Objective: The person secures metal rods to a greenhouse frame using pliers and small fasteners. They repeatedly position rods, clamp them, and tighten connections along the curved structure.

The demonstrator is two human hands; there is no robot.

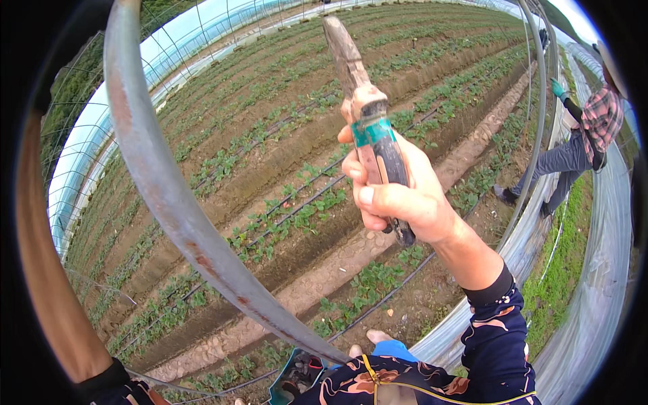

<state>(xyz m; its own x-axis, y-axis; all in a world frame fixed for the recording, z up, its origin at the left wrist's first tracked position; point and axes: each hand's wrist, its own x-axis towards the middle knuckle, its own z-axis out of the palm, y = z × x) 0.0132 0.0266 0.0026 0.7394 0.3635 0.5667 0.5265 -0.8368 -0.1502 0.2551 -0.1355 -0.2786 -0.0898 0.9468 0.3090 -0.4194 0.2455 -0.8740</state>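
My right hand [395, 192] is closed round a hand tool and holds it up in the middle of the view. The tool [347, 57] has a dark handle in two parts, a wrap of green tape and a long, mud-stained head pointing up and away; its exact kind is unclear. Along the left rim my left forearm [50, 270] reaches up, and its hand is lost in the dark edge. Between my arms curves a thick grey metal pipe [172, 216] with rust spots, close in front of me.
Planted soil ridges with green rows [270, 142] and black drip hoses stretch away. Below me stands a teal container [277, 388] with dark items. Another person [601, 115] with a teal glove stands by a hoop at the right. Plastic sheeting [601, 270] lies along that side.
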